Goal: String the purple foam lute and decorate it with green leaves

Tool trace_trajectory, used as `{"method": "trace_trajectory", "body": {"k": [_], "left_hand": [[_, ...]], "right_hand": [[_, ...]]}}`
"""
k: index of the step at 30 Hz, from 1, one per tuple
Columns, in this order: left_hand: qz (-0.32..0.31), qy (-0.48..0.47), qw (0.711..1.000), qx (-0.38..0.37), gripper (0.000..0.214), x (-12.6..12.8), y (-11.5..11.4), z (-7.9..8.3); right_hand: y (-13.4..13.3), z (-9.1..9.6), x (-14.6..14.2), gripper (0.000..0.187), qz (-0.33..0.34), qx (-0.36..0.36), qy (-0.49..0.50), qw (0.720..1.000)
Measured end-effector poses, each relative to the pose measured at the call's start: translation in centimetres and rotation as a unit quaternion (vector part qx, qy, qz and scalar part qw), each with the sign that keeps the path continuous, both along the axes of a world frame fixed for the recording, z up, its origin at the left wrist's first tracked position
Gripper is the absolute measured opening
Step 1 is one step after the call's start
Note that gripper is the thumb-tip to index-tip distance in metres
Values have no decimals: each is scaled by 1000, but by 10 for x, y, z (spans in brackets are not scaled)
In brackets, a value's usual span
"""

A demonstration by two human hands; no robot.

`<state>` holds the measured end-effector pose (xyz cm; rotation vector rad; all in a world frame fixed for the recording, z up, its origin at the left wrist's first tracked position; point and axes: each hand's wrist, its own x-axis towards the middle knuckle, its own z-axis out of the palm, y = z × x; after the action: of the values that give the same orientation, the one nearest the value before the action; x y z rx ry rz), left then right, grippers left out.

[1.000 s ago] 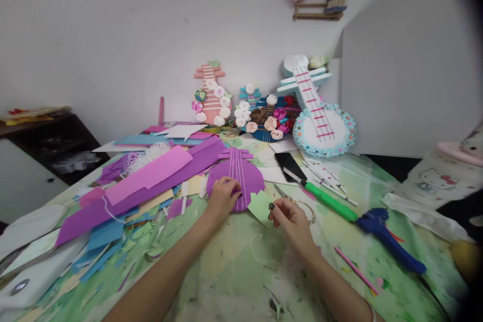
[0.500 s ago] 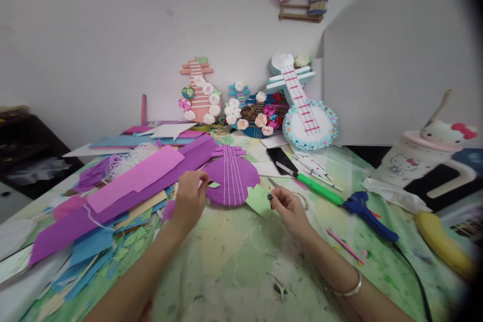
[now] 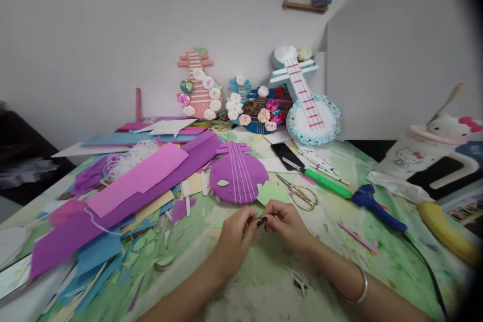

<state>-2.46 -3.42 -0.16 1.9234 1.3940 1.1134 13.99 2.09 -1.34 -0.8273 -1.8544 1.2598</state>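
My left hand (image 3: 236, 231) and my right hand (image 3: 285, 224) meet above the table in front of a purple paper lute (image 3: 222, 168). Both are closed, fingertips pinched together around a small green paper piece (image 3: 257, 215), mostly hidden by the fingers. White strings run down the lute, and a green paper leaf (image 3: 223, 183) lies on its left side. Just behind my right hand, a light green paper sheet (image 3: 272, 192) touches the lute's lower right edge. Gold-handled scissors (image 3: 302, 196) rest to the right of it.
A green glue gun (image 3: 328, 184) with a blue handle and black cord lies at the right. Purple paper strips (image 3: 75, 234) and scraps cover the left. Decorated lutes (image 3: 313, 118) lean on the wall. A cup (image 3: 407, 153) and a banana (image 3: 445, 229) are far right.
My left hand has moved right and nearer me, away from the leaf on the lute. My right hand has come left off the green sheet to meet it, uncovering the scissors.
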Motion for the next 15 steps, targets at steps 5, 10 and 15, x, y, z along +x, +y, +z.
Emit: {"method": "trace_trajectory", "body": {"k": [5,10,15], "left_hand": [[38,-114,987,-105,17,0,3,-4],[52,-275,938,-206,20,9,18,-1],[59,-374,902,-206,30,20,36,1]], "right_hand": [[-3,1,-4,22,6,49,-7,999],[5,-2,2,14,-68,59,35,995],[13,-1,8,9,-126,9,136,983]]}}
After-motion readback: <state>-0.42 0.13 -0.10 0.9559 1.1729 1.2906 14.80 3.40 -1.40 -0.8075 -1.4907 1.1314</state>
